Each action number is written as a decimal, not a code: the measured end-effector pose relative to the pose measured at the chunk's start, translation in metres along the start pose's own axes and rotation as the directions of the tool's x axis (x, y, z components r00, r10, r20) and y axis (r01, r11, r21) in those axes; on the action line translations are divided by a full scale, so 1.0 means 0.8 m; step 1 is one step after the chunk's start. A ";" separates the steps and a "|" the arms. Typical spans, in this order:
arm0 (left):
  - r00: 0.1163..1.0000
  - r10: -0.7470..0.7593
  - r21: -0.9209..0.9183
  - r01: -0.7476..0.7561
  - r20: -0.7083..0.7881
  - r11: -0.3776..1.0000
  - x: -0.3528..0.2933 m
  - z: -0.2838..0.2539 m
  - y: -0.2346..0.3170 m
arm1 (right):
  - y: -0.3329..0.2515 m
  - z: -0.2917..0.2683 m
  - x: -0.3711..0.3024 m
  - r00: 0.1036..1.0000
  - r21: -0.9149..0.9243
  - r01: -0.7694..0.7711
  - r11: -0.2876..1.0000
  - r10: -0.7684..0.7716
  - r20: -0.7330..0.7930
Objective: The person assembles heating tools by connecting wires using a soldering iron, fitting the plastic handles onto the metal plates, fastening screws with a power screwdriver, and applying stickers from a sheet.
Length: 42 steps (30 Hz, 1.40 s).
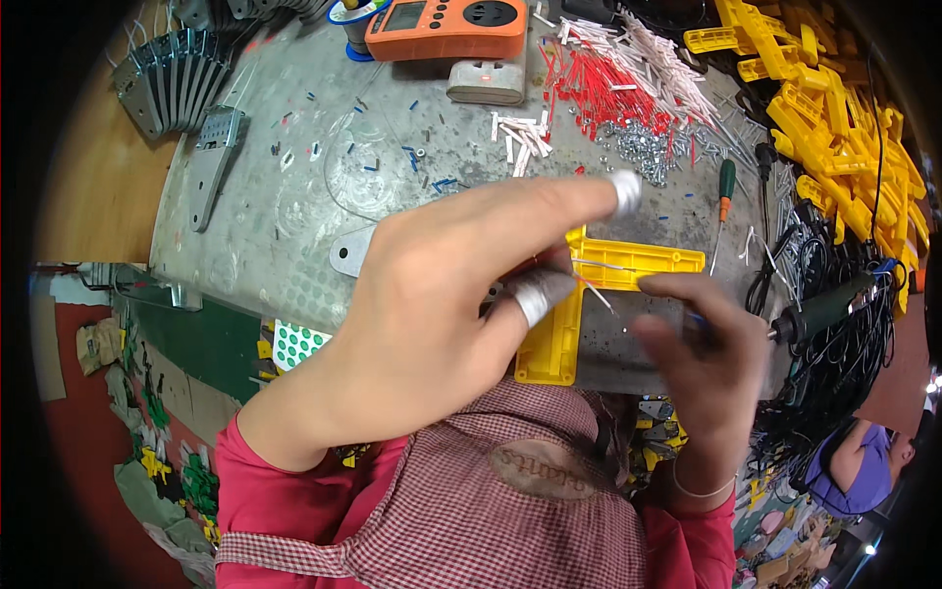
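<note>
My left hand, white tape round two of its fingertips, reaches over a yellow plastic housing. The forefinger sticks out while the thumb closes in beside thin wires; the other fingers are hidden. One red-and-white wire end points toward my right hand. That hand is smeared by motion, thumb and forefinger apart, nothing visible between them. From behind my left hand pokes the rounded end of a grey metal plate with a hole in it.
An orange meter and a pale box stand at the back. Red-and-white wired parts, screws and a green-handled screwdriver lie right of them. Yellow housings pile up far right, above black cables. Metal brackets stand at left.
</note>
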State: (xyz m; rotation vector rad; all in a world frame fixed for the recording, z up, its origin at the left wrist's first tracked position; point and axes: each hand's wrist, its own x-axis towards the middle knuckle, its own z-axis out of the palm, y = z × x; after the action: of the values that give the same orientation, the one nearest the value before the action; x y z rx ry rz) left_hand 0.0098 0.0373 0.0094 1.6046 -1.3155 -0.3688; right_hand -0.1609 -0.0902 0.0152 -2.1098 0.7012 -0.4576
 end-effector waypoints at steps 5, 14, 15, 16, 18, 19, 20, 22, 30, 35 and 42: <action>0.998 0.055 0.038 -0.053 -0.032 0.998 -0.002 0.016 -0.011 | 0.006 0.015 -0.003 0.975 -0.255 0.165 0.953 -0.118 0.191; 0.996 -0.041 -0.012 0.042 0.076 0.999 -0.001 0.027 0.000 | 0.014 0.024 -0.010 0.905 -0.210 0.403 0.891 -0.422 -0.051; 0.996 -0.036 -0.012 0.037 0.076 0.999 -0.001 0.026 0.001 | 0.015 0.023 -0.009 0.903 -0.244 0.403 0.882 -0.427 -0.052; 0.994 -0.055 -0.032 0.058 0.092 0.998 0.000 0.025 0.003 | 0.017 0.024 -0.008 0.901 -0.246 0.404 0.881 -0.430 -0.057; 0.992 -0.068 -0.051 0.074 0.110 0.996 0.001 0.023 0.006 | 0.019 0.025 -0.006 0.890 -0.252 0.414 0.875 -0.447 -0.088; 0.991 -0.074 -0.056 0.081 0.110 0.995 0.001 0.023 0.007 | 0.021 0.026 -0.005 0.889 -0.254 0.415 0.874 -0.449 -0.092; 0.991 -0.080 -0.061 0.087 0.111 0.994 0.001 0.023 0.008 | 0.022 0.027 -0.004 0.884 -0.216 0.424 0.879 -0.454 -0.110; 0.991 -0.062 -0.040 0.067 0.121 0.997 0.001 0.022 0.007 | 0.021 0.027 -0.003 0.880 -0.180 0.430 0.885 -0.455 -0.133; 0.988 0.083 0.013 -0.086 0.128 0.996 0.000 0.027 -0.001 | 0.017 0.019 -0.003 0.958 -0.065 0.285 0.956 -0.281 0.062; 0.996 0.077 -0.063 -0.075 0.034 0.995 0.000 0.024 -0.008 | 0.027 0.023 -0.004 0.997 0.310 0.079 0.947 -0.069 -0.045; 1.000 -0.005 -0.206 0.007 0.014 0.979 -0.001 0.025 -0.015 | 0.022 0.032 -0.002 0.998 0.571 -0.031 0.820 0.060 -0.033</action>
State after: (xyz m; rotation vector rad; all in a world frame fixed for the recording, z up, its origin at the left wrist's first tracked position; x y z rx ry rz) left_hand 0.0019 0.0271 -0.0101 1.4349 -1.2398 -0.5034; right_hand -0.1537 -0.0819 -0.0139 -1.5120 0.5515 -0.6104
